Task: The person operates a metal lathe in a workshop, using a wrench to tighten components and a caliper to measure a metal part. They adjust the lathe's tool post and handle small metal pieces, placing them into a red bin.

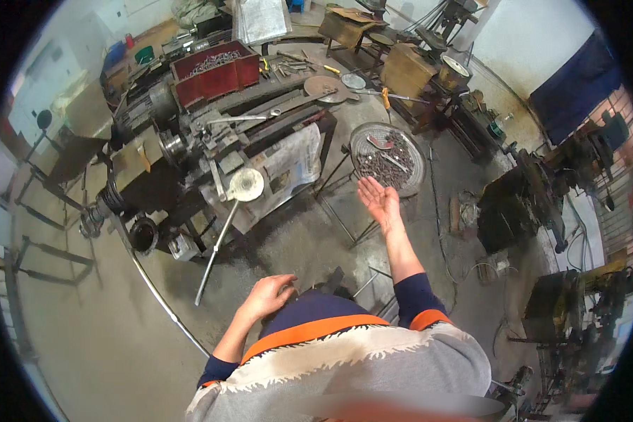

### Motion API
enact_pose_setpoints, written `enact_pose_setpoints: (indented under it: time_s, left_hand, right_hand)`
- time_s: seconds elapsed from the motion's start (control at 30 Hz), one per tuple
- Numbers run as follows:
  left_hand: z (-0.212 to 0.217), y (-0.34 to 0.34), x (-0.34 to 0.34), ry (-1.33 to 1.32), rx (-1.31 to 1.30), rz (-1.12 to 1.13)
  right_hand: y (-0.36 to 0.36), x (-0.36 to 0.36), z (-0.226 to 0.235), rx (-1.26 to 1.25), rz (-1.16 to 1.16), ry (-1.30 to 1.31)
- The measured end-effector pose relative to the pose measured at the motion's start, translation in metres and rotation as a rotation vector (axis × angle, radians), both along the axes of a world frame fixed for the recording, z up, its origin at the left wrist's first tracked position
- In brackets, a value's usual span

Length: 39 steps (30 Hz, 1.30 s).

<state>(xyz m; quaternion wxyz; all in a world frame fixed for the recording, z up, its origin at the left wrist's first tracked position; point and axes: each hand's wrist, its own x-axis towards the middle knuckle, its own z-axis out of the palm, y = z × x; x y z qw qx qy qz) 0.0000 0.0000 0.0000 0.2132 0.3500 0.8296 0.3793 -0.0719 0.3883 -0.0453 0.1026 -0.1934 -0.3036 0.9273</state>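
My right hand (381,204) reaches forward with its palm turned up and its fingers stretched out. No object shows on the palm. Just beyond the fingertips is a round metal tray (418,176), which carries many small dark metal parts (374,169), a red-handled tool (380,143) and a slim metal tool (395,162). My left hand (267,296) is low beside my lap, its fingers loosely bent and nothing visible in them. Ahead of it stands a lathe-like machine (225,151) with a long lever (216,253) below a pale round disc (246,184).
A red bin (218,79) of small metal pieces sits on the machine. Newspaper (295,165) hangs along its near side. An orange-handled tool (385,98) is behind the tray. More machines (517,200) line the right, and a metal frame (53,264) stands at the left.
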Motion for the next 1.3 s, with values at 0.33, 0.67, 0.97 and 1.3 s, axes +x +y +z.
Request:
enact_pose_setpoints:
  time_s: [0.33,0.67,0.97,1.3]
  left_hand:
    - [-0.027,0.001,-0.069,-0.199,-0.161,0.456]
    - [0.06,0.229,-0.318,0.168,0.006,0.153]
    - [0.044,0.365,-0.541,0.371,-0.315,0.012]
    - [-0.034,0.447,-0.608,0.498,-0.587,0.047]
  right_hand:
    - [0.093,-0.223,-0.032,0.001,-0.023,-0.052]
    - [0.175,-0.447,-0.135,-0.305,-0.068,-0.249]
    - [0.224,-0.454,-0.16,-0.433,0.015,0.164]
    - [0.266,-0.474,-0.119,-0.275,0.065,0.225]
